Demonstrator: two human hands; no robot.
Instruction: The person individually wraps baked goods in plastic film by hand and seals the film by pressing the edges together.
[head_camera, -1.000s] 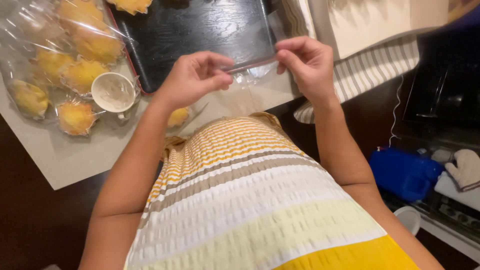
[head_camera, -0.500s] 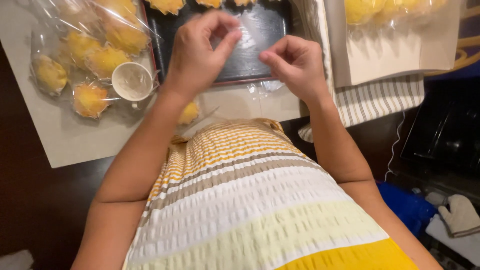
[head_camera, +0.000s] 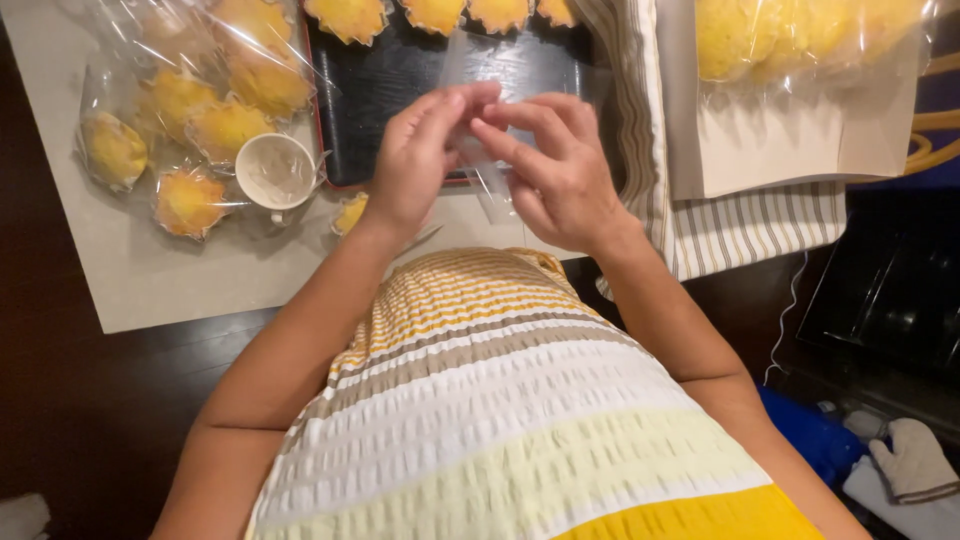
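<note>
1. Nearest the camera: the person's torso in a striped yellow, white and tan garment (head_camera: 500, 400), both forearms reaching away over it.
2. Left hand (head_camera: 418, 160): fingers pinched on the upper edge of a clear plastic bag (head_camera: 490, 175), grasping it.
3. Right hand (head_camera: 555, 165): thumb and forefinger closed on the same bag, just beside the left hand's fingertips. The bag hangs between the two hands, above the near edge of the black tray (head_camera: 400, 90). Whether it holds anything cannot be told.
4. Beneath the left wrist: one small yellow cake (head_camera: 348, 212) on the pale paper sheet (head_camera: 150, 280) that covers the dark worktop (head_camera: 90, 400).
5. Left of the hands: a white paper cup (head_camera: 277, 170) on the sheet, with bagged yellow cakes (head_camera: 190, 110) close around it.
6. Far: unbagged cakes (head_camera: 400, 14) in a row along the tray's far edge.
7. Far right: a striped cloth (head_camera: 740, 225) under a tan board (head_camera: 790, 150) that carries further bagged cakes (head_camera: 790, 40).
8. Near right, lower level: an oven mitt (head_camera: 915, 460) and a blue item (head_camera: 815, 435).
</note>
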